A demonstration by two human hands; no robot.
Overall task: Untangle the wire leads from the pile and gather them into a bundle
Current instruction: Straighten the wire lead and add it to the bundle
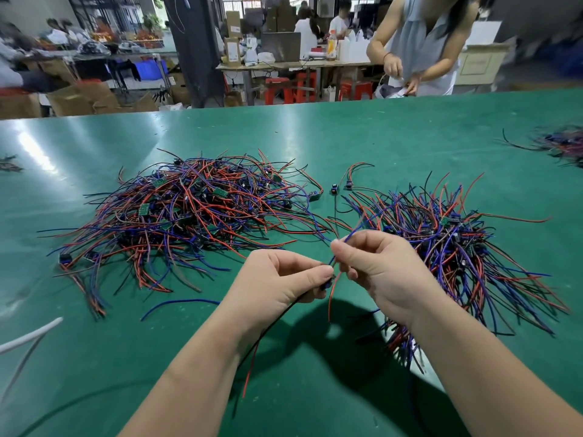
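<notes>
green table [347, 137]; hands [277, 279] [381, 272] seemingly pinch leads [330, 298].

We find broad bare worktop [315, 134] beyond both heaps, up to the far edge where another person [419, 42] stands. The large pile [189, 216] blocks the left-centre and the smaller pile [457, 247] the right. The narrow lane between them is crossed by stray leads [356, 171]. Our left hand [284, 279] and right hand [378, 266], pinching wire leads [332, 298], close its near end. Nearer us lie only a loose blue wire [179, 302] and a white cable [28, 335].
</notes>
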